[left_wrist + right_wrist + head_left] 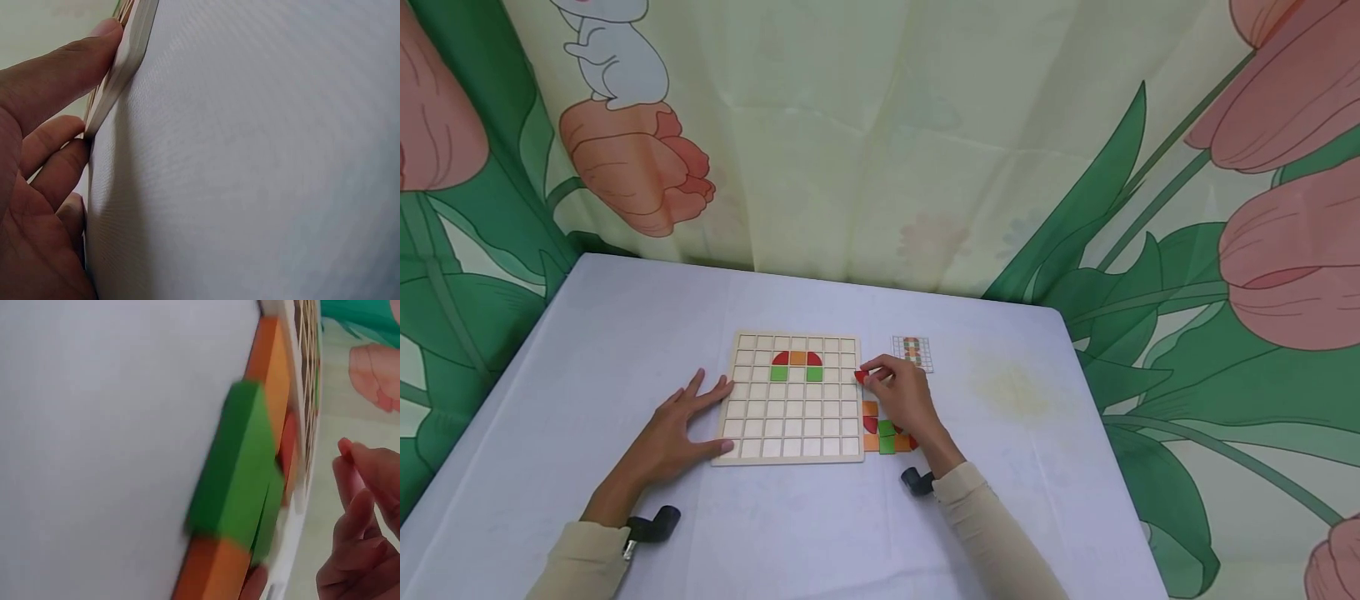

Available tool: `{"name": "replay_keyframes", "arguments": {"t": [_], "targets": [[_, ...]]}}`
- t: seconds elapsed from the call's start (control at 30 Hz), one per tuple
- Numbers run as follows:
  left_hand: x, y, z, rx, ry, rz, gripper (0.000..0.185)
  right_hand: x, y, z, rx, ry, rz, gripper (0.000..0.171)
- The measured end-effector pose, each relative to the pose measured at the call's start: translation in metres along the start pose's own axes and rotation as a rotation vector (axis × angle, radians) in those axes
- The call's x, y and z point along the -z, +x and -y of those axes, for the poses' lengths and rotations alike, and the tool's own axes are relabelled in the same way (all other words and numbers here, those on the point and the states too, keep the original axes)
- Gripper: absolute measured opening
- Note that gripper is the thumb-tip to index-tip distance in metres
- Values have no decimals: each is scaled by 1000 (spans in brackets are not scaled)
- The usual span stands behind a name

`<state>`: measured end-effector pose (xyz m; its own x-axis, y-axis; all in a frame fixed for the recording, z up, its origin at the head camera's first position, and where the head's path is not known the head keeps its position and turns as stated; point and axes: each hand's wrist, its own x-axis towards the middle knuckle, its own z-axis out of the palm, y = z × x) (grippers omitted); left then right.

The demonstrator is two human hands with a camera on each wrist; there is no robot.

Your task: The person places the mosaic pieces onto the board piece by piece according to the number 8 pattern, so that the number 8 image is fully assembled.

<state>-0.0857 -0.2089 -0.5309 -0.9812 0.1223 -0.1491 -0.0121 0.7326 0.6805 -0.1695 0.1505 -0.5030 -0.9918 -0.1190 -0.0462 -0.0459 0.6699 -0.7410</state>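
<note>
Grid board: the wooden grid board [792, 398] is lying flat at the centre of the head view on the pale tablecloth [587, 333]; five tiles are already sitting in its upper rows, a red-orange-red arch [797, 357] over two green squares [778, 373], apparently copying a pattern.

Left hand: the left hand [679, 425] is resting flat against the board's left edge, fingers straight and spread, gripping nothing; in the left wrist view the fingertips [103, 37] are pressing on the board's pale rim [125, 59], a pose that looks meant to be keeping the board from sliding.

Right hand: the right hand [901, 393] is hovering just right of the board, thumb and forefinger pinching a small red tile [860, 377] at the board's right edge; the tile is being held off the table, level with the board's upper rows.

Loose tiles: a cluster of orange, green and red tiles [883, 433] is lying just right of the board, under the right wrist, within easy reach; in the right wrist view the green tile [234, 481] is lying on top of orange ones [269, 356].

Pattern card: a small printed grid card [913, 352] is lying in the upper right of the table, beyond the right hand, in plain sight for reference.

Backdrop: a tulip-print curtain [925, 125] is hanging behind the table.
</note>
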Motion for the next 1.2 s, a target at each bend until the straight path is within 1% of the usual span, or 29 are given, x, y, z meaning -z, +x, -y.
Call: {"name": "replay_keyframes", "arguments": {"t": [0.1,0.23,0.4,0.5,0.63,0.77,0.97,1.1,1.2], "targets": [[0,0,0,-3,-1,-3,102,-6,-1,10,33,36,14,15],[0,-1,-1,-9,-2,-7,101,-18,0,25,56,82,37,14],[0,-1,-1,-9,-4,-7,101,-35,2,44,87,107,74,10],[0,-2,-1,-4,-1,-6,101,-44,3,55,85,95,90,8],[0,-1,-2,-1,7,-4,101,-55,5,70,41,82,132,7],[1,-1,-3,-1,11,1,101,-64,7,79,22,59,152,8],[1,-1,-2,-5,8,5,100,-73,10,85,27,-20,146,10],[1,0,-2,-9,13,1,100,-77,10,87,15,-43,144,9],[1,0,-2,-9,9,-2,100,-80,12,88,31,-69,138,8]]}}
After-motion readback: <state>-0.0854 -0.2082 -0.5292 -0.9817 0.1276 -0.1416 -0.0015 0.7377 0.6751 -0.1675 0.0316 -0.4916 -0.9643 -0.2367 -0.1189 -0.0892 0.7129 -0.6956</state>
